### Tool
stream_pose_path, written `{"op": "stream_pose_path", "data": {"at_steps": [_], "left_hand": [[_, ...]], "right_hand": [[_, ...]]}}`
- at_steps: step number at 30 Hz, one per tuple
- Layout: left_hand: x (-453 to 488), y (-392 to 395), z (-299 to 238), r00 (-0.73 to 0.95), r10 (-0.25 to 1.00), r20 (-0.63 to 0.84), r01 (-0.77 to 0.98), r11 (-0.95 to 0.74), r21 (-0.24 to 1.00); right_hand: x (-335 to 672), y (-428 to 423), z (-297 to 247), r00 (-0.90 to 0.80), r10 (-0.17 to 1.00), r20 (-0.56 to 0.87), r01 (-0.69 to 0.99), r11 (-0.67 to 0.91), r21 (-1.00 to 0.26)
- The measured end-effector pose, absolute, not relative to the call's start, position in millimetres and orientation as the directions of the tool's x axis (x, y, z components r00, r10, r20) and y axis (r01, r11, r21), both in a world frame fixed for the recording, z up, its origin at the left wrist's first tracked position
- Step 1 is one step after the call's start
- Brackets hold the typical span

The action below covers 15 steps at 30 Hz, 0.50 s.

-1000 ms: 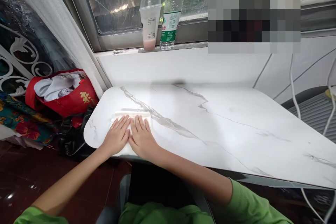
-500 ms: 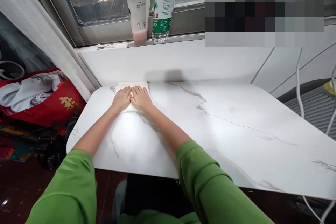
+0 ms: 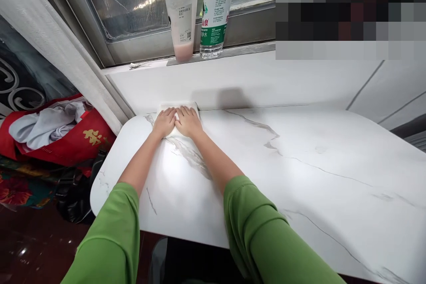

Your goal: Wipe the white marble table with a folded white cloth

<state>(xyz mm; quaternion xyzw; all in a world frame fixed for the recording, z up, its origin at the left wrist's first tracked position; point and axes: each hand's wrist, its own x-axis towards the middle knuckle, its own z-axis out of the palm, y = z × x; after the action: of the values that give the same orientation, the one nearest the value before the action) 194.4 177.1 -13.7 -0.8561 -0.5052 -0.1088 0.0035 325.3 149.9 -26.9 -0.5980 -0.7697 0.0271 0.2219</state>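
Note:
A white cloth (image 3: 180, 105) lies at the far left part of the white marble-patterned table (image 3: 239, 177), its far edge up against the wall. My left hand (image 3: 164, 122) rests flat on the cloth, fingers stretched forward. Beside it, my right hand (image 3: 187, 121) also presses flat on the cloth, with the two thumbs close together. Both hands are open, palms down, and neither grips the cloth. The part of the cloth under the palms is hidden.
A lidded plastic cup (image 3: 183, 22) with pink drink and a green-labelled water bottle (image 3: 215, 22) stand on the window sill (image 3: 253, 49). Left of the table are a red bag (image 3: 76, 137) holding pale fabric, a black bag (image 3: 75, 193) and a white curtain (image 3: 56, 35).
Both hands have slid slightly forward with the cloth, whose far edge now reaches the wall. The camera view has shifted, so the surroundings appear farther right and lower.

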Motion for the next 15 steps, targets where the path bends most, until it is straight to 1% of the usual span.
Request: {"op": "stream_pose_path", "data": {"at_steps": [3,8,12,15], "left_hand": [[198.4,156.6,-11.4,0.425,0.894,0.142,0.891,-0.441,0.111],[207.4,109.5,-8.1,0.411,0.901,0.14,0.9,-0.425,0.096],[220.7,49.7,-8.5,0.43,0.889,0.154,0.891,-0.446,0.089],[233.4,-8.1,-11.4,0.442,0.88,0.177,0.886,-0.459,0.066]], "right_hand": [[328.4,134.9,-25.8,-0.209,0.941,0.266,0.912,0.285,-0.293],[337.0,90.7,-23.0,-0.256,0.935,0.247,0.919,0.314,-0.238],[353.9,33.2,-24.6,-0.311,0.918,0.245,0.916,0.359,-0.18],[373.5,-22.5,-27.2,-0.396,0.878,0.268,0.888,0.44,-0.132]]}}
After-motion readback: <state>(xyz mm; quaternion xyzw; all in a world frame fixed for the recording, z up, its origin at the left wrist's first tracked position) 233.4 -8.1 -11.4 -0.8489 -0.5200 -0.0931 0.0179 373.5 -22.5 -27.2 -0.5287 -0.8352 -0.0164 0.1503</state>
